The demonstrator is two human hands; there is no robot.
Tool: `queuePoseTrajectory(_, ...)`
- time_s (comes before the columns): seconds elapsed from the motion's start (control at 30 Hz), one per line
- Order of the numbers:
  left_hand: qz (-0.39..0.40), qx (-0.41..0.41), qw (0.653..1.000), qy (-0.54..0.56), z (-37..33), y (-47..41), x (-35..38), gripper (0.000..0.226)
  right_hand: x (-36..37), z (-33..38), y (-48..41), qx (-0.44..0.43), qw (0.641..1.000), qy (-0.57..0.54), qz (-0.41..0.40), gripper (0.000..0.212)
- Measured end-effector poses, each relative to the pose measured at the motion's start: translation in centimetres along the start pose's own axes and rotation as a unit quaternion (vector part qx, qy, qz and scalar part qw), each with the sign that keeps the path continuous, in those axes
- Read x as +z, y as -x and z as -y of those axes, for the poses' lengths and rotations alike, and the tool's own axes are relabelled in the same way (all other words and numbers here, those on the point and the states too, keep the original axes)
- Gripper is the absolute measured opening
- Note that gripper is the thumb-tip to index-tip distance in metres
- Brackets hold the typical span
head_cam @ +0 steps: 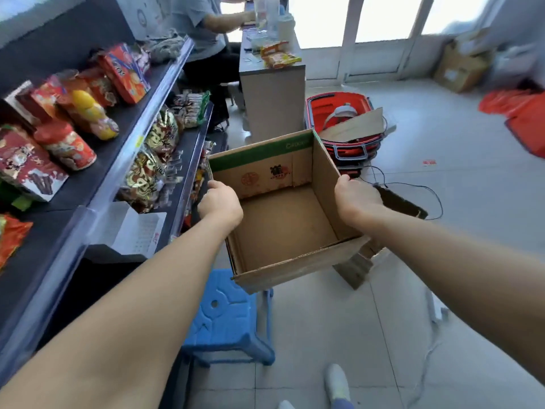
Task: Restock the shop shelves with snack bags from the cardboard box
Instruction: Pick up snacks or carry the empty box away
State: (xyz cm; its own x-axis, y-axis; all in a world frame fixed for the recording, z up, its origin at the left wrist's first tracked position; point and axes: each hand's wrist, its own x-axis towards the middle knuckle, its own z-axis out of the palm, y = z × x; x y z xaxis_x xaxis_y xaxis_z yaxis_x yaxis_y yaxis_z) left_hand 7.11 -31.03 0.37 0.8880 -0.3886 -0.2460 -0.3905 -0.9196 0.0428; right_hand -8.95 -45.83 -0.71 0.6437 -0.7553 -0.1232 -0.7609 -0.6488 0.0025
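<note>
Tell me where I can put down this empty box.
The blue stool top under the cardboard box is bare. The tiled floor right of the red baskets, toward the glass doors, is open. Crowded: the shelf with snack bags, and the cable beside the baskets.

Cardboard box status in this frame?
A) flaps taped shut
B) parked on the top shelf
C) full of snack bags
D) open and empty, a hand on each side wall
D: the cardboard box is open at the top with its bare bottom showing and no bags inside. The left hand grips its left wall and the right hand grips its right wall.
</note>
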Motion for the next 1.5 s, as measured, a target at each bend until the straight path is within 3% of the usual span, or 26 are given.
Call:
queuePoseTrajectory(0.3, 0.003, 0.181, 0.983, -0.036, -19.0, 3.6, 0.5, 0.075, -1.6, -17.5, 2.7, 0.181, 0.983, -0.004, 0.012, 0.044)
queuePoseTrajectory(0.53, 0.003, 0.297, 0.953, -0.057, -34.3, 7.0, 1.8, 0.068, -1.3, -30.7, 3.4, 0.284, 0.959, 0.009, 0.013, 0.036)
queuePoseTrajectory(0.9, 0.01, 0.383, 0.923, -0.035, -52.9, 7.7, 3.1, 0.069, -1.9, -45.8, -0.9, 0.376, 0.927, 0.013, 0.011, 0.038)
queuePoseTrajectory(1.5, 0.009, 0.444, 0.896, -0.024, -84.1, -2.6, 1.2, 0.066, -4.8, -66.6, -22.0, 0.448, 0.894, -0.005, 0.014, 0.04)
